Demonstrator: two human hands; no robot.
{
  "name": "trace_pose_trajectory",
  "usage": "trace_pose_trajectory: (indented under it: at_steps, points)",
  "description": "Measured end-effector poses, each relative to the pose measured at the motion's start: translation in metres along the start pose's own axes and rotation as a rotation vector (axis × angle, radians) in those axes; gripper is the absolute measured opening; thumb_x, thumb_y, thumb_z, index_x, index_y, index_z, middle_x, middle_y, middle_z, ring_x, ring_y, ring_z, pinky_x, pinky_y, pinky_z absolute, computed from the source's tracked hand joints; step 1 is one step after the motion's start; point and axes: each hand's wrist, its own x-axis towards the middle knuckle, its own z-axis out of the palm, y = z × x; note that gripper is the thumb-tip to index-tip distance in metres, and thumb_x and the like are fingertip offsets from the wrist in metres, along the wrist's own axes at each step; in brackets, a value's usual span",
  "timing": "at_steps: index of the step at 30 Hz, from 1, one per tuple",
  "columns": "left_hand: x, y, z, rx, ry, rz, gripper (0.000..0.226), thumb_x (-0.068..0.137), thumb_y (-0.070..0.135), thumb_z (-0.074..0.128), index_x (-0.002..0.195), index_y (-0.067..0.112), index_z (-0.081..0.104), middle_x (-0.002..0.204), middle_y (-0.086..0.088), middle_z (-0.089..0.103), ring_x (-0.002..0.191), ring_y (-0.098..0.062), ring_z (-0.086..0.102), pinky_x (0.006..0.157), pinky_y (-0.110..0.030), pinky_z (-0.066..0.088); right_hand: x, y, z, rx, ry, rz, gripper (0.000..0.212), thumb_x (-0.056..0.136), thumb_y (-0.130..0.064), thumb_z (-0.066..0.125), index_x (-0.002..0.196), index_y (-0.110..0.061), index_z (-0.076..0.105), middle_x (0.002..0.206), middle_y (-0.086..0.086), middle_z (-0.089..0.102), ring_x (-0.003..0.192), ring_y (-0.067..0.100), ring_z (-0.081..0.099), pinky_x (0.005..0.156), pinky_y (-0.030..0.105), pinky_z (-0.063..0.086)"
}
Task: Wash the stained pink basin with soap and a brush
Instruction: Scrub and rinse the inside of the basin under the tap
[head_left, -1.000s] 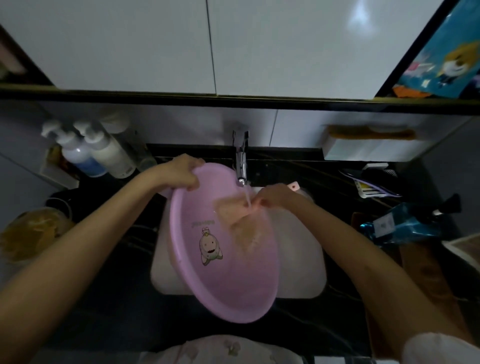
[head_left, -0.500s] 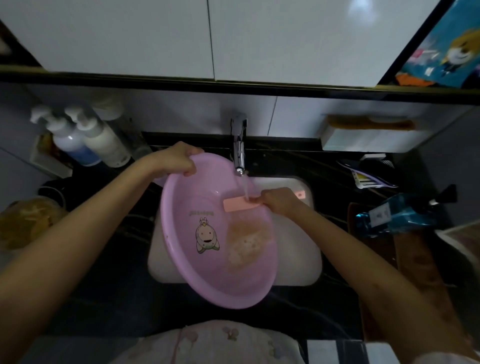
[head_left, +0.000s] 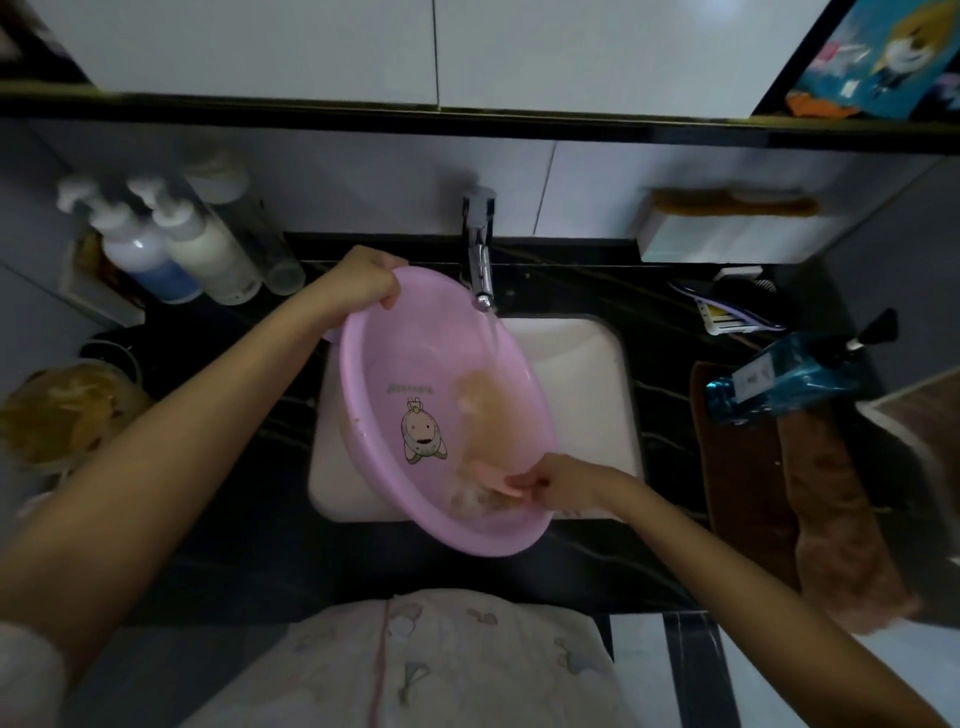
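The pink basin (head_left: 415, 364), with a cartoon figure printed inside, is tilted over the white sink (head_left: 587, 374). My left hand (head_left: 363, 283) grips its far rim. My right hand (head_left: 566, 486) holds a pink brush (head_left: 493, 480) against the lower inner wall near the front rim, amid brownish foamy water. Water runs from the chrome tap (head_left: 480, 265) into the basin, and an orange-brown smear (head_left: 485, 405) spreads down the inner wall.
Two pump bottles (head_left: 171, 249) stand at the back left on the black counter (head_left: 249, 530). A blue bottle (head_left: 784, 376) lies at the right above brown towels (head_left: 815, 488). A yellowish container (head_left: 62, 410) sits at far left. A white wall box (head_left: 727, 239) hangs at the right.
My right hand has carried the brush from under the tap down to the basin's near inner wall. The brownish water has spread lower. My left hand keeps its grip on the rim.
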Motion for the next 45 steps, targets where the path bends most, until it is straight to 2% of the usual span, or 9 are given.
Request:
trace_pose_trajectory:
  at_steps: [3,13,18,22,26,29,34,37,45]
  points:
    - [0.000,-0.002,0.000,-0.037,0.018,0.008,0.050,0.059,-0.011,0.047,0.106,-0.005,0.065,0.089,-0.011,0.057,0.083,-0.022,0.055,0.064,-0.022,0.044,-0.022,-0.027,0.003,0.055,-0.080,-0.018,0.055,0.088,-0.003,0.036,0.140,-0.020,0.044,0.067,0.009,0.044,0.047,0.014,0.033,0.040,0.022,0.029]
    - [-0.001,-0.017,-0.005,-0.082,0.079,-0.017,0.063,0.066,-0.017,0.045,0.125,0.002,0.057,0.120,-0.017,0.061,0.099,-0.025,0.058,0.079,-0.026,0.045,-0.044,-0.096,0.012,0.538,-0.100,-0.234,0.043,0.100,-0.011,0.036,0.138,-0.029,0.046,0.062,-0.004,0.037,0.046,0.005,0.034,0.043,0.015,0.030]
    - [0.002,-0.029,-0.009,-0.102,0.094,-0.011,0.062,0.069,-0.017,0.046,0.127,0.004,0.056,0.125,-0.013,0.058,0.108,-0.025,0.055,0.087,-0.028,0.045,-0.046,-0.076,0.009,0.235,-0.096,-0.141,0.047,0.096,-0.016,0.047,0.141,-0.026,0.042,0.067,-0.002,0.048,0.041,0.003,0.038,0.042,0.019,0.033]
    - [-0.001,-0.047,-0.018,-0.118,0.087,0.018,0.056,0.070,-0.015,0.045,0.118,0.007,0.062,0.114,-0.014,0.059,0.097,-0.026,0.055,0.072,-0.026,0.048,-0.043,-0.037,0.025,-0.023,0.370,0.188,0.064,0.089,-0.033,0.058,0.142,-0.012,0.030,0.121,0.010,0.057,0.096,0.022,0.060,0.079,0.030,0.050]
    - [-0.006,-0.063,-0.018,-0.245,0.112,-0.007,0.060,0.072,-0.015,0.044,0.121,0.016,0.059,0.112,-0.011,0.059,0.089,-0.021,0.055,0.061,-0.018,0.048,-0.038,-0.006,0.031,0.263,0.673,0.383,0.048,0.089,-0.043,0.058,0.118,-0.009,0.041,0.108,0.006,0.057,0.090,0.020,0.058,0.067,0.028,0.048]
    - [-0.010,-0.070,-0.018,-0.307,0.126,-0.003,0.062,0.072,-0.017,0.042,0.124,0.012,0.057,0.109,-0.006,0.058,0.094,-0.022,0.054,0.062,-0.017,0.049,-0.036,-0.005,0.030,0.859,0.632,0.333,0.046,0.087,-0.034,0.063,0.119,-0.002,0.051,0.097,0.007,0.061,0.074,0.015,0.055,0.053,0.021,0.042]
    - [-0.025,-0.085,-0.006,-0.372,0.129,-0.027,0.059,0.072,-0.018,0.039,0.116,0.016,0.060,0.096,-0.002,0.058,0.080,-0.018,0.054,0.062,-0.019,0.044,-0.046,-0.009,0.022,1.268,0.787,0.188,0.039,0.085,-0.018,0.064,0.118,0.000,0.055,0.098,0.009,0.064,0.087,0.021,0.062,0.062,0.024,0.051]
    - [-0.029,-0.106,0.014,-0.414,0.042,-0.075,0.045,0.074,-0.018,0.039,0.101,0.010,0.063,0.099,-0.011,0.056,0.079,-0.025,0.052,0.063,-0.027,0.039,-0.072,-0.018,-0.004,1.209,0.950,0.095,0.031,0.088,-0.017,0.061,0.116,-0.005,0.055,0.097,0.007,0.064,0.087,0.019,0.064,0.063,0.022,0.054]
    - [-0.006,-0.130,0.105,-0.438,-0.228,-0.143,0.051,0.088,0.006,0.040,0.133,0.030,0.045,0.119,-0.005,0.056,0.102,-0.027,0.052,0.068,-0.028,0.045,-0.122,-0.041,-0.060,0.894,1.233,-0.121,0.016,0.086,-0.005,0.056,0.100,-0.014,0.060,0.086,0.003,0.062,0.076,0.016,0.063,0.063,0.021,0.055]
